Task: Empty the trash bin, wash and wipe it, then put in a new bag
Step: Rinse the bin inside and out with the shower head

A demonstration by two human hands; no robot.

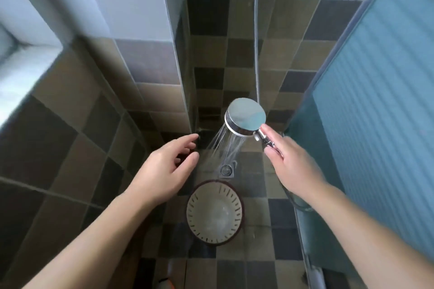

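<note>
Looking straight down into the shower stall, I see the bin (215,212) standing upright on the tiled floor (252,237), directly below me and between my two forearms. It is a round cream bin with a dark rim and short slits around its wall, and I see no bag in it; the pale bottom looks wet, though I can't tell how much water sits there. My right hand (287,162) grips the chrome handle of the shower head (245,116), fingers wrapped round it and the forefinger stretched up toward the neck. That round head is tilted, its shiny back facing me, and water streams out of it down and to the left. The spray falls toward the floor drain (226,169), which lies just beyond the bin, not into the bin itself. The hose (257,54) runs up the back wall from behind the head. My left hand (169,166) hovers in the air, holding nothing, fingers loosely spread and slightly curved, just left of the spray and above the bin's far left edge; whether the tips catch any water I can't tell. A ribbed blue-green panel (375,101) closes off the right side, and a light wall (131,0) rises on the left above the brown and grey tiles. Something orange (164,283) peeks in at the bottom edge, too cut off to make out.
</note>
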